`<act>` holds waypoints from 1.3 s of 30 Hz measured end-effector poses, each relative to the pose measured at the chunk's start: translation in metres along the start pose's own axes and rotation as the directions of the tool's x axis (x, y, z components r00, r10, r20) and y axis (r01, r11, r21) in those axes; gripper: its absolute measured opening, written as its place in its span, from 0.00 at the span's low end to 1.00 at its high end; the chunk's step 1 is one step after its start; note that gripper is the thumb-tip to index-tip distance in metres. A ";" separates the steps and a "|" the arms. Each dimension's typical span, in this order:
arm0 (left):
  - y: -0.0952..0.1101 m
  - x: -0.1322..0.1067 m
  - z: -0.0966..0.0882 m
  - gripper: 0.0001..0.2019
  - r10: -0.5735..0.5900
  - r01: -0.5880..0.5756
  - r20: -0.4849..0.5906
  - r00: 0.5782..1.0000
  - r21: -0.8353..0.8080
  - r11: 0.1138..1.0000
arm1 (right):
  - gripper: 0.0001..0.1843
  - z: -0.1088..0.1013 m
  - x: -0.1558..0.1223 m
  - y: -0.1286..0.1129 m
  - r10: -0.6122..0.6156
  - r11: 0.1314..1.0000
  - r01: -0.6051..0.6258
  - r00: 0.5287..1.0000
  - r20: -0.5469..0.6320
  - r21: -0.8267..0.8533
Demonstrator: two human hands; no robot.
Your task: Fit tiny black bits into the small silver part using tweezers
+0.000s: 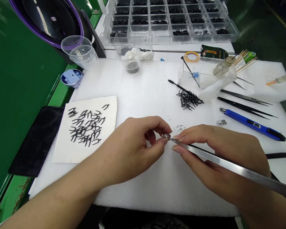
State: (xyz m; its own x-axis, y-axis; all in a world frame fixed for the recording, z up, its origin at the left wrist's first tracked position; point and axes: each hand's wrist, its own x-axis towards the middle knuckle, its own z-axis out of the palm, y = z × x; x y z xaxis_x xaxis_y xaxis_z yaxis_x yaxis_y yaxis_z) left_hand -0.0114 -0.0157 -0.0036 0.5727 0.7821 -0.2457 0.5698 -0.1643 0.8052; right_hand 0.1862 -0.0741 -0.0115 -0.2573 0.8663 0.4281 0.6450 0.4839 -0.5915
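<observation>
Between thumb and fingertips, my left hand [133, 148] pinches a small shiny metallic piece [166, 136], partly covered by the fingers. My right hand [228, 149] grips silver tweezers [212, 155], whose tips touch or nearly touch that piece. Dark crumbs [178, 128] lie on the white foam surface just beyond the fingertips. To the left, a square white pad [62, 149] bears many small black forked pieces [85, 127]. Farther off, a pile of thin black bent pieces [189, 100] lies beside a dark slim tool [175, 84].
At the back stands a clear compartment box [139, 31] of black pieces. Plastic cups [82, 55] and a clear tray [205, 81] sit nearer. On the right lie black tweezers [245, 106], a blue cutter [250, 124] and a syringe [281, 79]. A dark tablet-like slab [35, 143] lies left.
</observation>
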 end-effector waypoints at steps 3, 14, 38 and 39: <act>0.000 0.000 0.000 0.07 -0.007 0.007 0.008 1.000 -0.003 1.000 | 0.04 0.001 0.001 0.000 -0.002 1.000 0.002 1.000 -0.001 0.001; 0.003 0.003 0.001 0.08 -0.006 0.009 -0.030 1.000 0.094 0.996 | 0.09 0.004 -0.001 -0.001 -0.084 0.987 0.087 0.996 0.029 -0.138; 0.004 0.005 0.003 0.10 -0.085 0.091 -0.056 0.995 0.115 0.989 | 0.08 0.014 -0.007 0.002 -0.086 0.983 0.083 0.996 -0.011 -0.163; 0.004 0.005 0.003 0.11 -0.090 0.095 -0.051 0.995 0.105 0.990 | 0.08 0.014 -0.007 0.003 -0.079 0.986 0.077 0.997 -0.011 -0.146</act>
State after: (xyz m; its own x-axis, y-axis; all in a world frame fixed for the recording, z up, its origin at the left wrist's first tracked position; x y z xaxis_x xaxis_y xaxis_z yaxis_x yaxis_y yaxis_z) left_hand -0.0045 -0.0140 -0.0029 0.4884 0.8232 -0.2896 0.6804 -0.1514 0.7171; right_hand 0.1797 -0.0767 -0.0255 -0.2996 0.8238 0.4812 0.7213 0.5257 -0.4509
